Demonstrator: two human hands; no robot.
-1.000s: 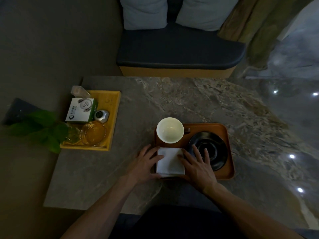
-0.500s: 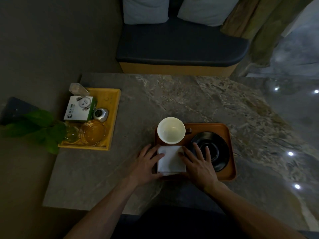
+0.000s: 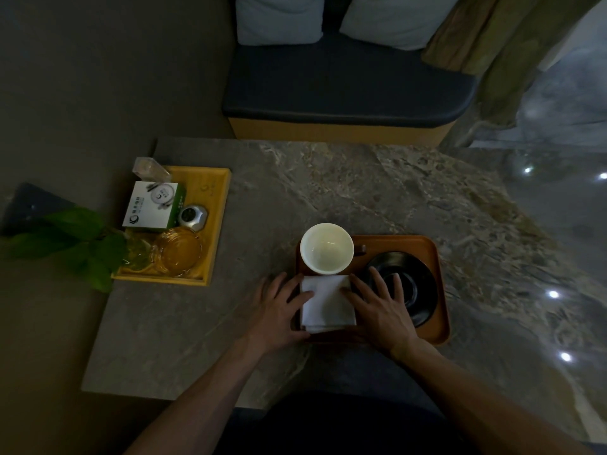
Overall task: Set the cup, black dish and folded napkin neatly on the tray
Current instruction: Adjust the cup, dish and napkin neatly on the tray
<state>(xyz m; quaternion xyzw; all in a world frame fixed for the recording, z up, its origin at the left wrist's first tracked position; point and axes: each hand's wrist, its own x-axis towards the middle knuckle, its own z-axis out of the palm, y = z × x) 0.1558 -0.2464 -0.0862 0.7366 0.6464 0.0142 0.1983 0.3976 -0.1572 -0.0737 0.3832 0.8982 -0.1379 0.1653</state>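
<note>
1. The left hand [image 3: 279, 310] lies flat with its fingers spread, fingertips on the left edge of the folded napkin [image 3: 326, 302]. The right hand [image 3: 381, 307] is spread the same way on the napkin's right edge, its outer fingers reaching over the rim of the black dish [image 3: 417, 290]. Neither hand pinches anything; both press or steady the cloth.

2. Taking the brown tray [image 3: 433, 254] as the landmark: the napkin sits in its near-left corner, the white cup [image 3: 326, 249] in its far-left corner just behind the napkin, and the dish fills its right half. The tray rests on the marbled bench [image 3: 361, 185].

3. The napkin is likely light, soft and limp. A one-corner lift would probably undo the fold. Flat fingertips sliding it from two opposite edges look like the safest way to square it.

4. The cup looks like ceramic: stiff, breakable, probably smooth. It appears empty. Its rim or side wall would be the place to grip, with the napkin edge close by.

5. The dish seems glossy and shallow, so likely slippery. Its raised rim offers the hold.

6. All three things appear to be on the tray already, and only fine straightening seems left.
</note>
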